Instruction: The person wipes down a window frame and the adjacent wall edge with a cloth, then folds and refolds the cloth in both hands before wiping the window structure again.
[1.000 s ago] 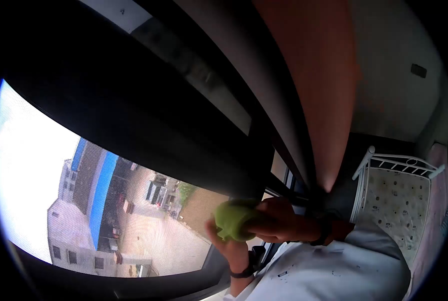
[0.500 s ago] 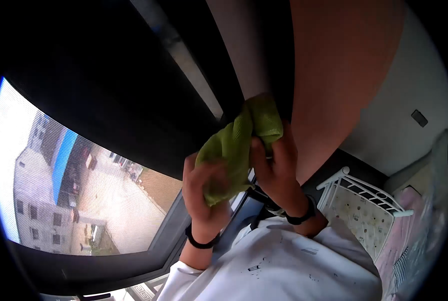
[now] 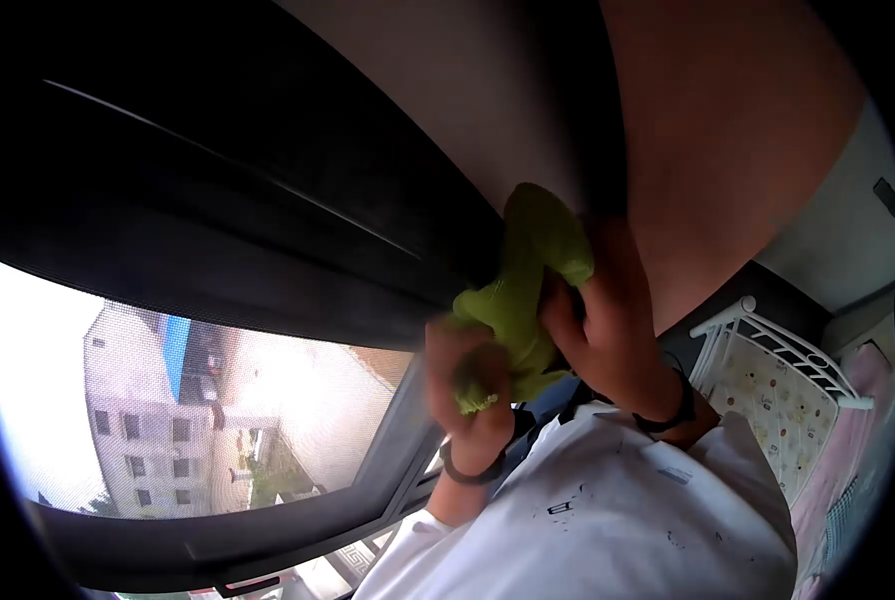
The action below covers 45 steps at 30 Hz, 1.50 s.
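Note:
A green cloth [image 3: 520, 295] is bunched between my two hands in front of the dark window frame [image 3: 367, 250]. My left hand [image 3: 464, 375] is closed on its lower end, with a tuft of cloth showing by the fingers. Higher up and to the right, my right hand [image 3: 612, 315] grips the upper part, which folds over toward the frame. The cloth's top lies against or just in front of a pale strip beside the dark frame; I cannot tell whether it touches. Both wrists wear dark bands.
On the left is a screened window [image 3: 297, 400], with buildings and a paved yard outside. A brownish-red surface [image 3: 727, 130] rises at the upper right. A white metal bed frame [image 3: 787, 345] with a patterned mattress [image 3: 767, 410] stands at the lower right. A small dark plate [image 3: 888, 197] is on the wall.
Both hands and the cloth have shifted to the right in view, and the cloth is bunched more upright. The camera view has turned as well, moving the window and bed.

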Available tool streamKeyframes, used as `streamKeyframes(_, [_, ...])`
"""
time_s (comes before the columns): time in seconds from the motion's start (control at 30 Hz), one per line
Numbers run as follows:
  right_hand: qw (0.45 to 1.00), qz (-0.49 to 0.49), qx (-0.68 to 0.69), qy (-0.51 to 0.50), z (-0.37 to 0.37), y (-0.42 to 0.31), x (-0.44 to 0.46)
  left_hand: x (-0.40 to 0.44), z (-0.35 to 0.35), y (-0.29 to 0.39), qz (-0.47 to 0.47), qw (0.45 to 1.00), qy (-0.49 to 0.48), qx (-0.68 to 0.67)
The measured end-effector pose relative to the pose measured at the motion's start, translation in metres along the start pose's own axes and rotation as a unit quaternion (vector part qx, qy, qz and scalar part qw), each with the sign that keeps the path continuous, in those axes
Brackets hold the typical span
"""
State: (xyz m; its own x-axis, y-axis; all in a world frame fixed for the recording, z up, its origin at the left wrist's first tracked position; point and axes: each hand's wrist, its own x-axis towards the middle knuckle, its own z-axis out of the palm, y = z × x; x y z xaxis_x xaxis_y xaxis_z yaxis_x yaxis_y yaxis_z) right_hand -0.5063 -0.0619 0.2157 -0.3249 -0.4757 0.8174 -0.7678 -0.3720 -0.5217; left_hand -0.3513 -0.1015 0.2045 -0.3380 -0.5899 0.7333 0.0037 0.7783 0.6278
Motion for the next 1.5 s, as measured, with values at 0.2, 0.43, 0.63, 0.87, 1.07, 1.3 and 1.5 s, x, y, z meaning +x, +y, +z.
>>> streamKeyframes(0.2, [0.997, 0.044, 0.044, 0.043, 0.008, 0.031, 0.005, 0.006, 0.028, 0.008, 0.047, 0.990, -0.043, 0.129])
streamKeyframes(0.43, [0.988, -0.044, 0.149, 0.009, -0.004, 0.040, 0.034, 0.001, 0.033, -0.030, 0.082, 0.994, 0.051, 0.057])
streamKeyframes(0.63, [0.976, 0.001, 0.218, -0.010, 0.015, 0.033, 0.035, -0.002, 0.028, -0.042, 0.097, 0.992, 0.081, -0.004])
streamKeyframes(0.87, [0.978, -0.048, 0.198, -0.033, 0.024, 0.033, 0.036, -0.032, 0.033, -0.088, 0.118, 0.991, 0.068, -0.001])
streamKeyframes(1.07, [0.968, -0.074, 0.241, 0.004, 0.038, 0.043, 0.038, -0.071, 0.040, -0.089, -0.295, 0.836, 0.233, -0.400])
streamKeyframes(1.3, [0.950, -0.090, 0.298, 0.011, 0.041, 0.035, 0.063, -0.013, 0.020, -0.041, -0.057, 0.962, 0.058, -0.261])
streamKeyframes(1.5, [0.940, -0.072, 0.330, 0.055, 0.047, 0.029, 0.061, 0.048, 0.037, -0.059, 0.120, 0.986, 0.094, -0.075])
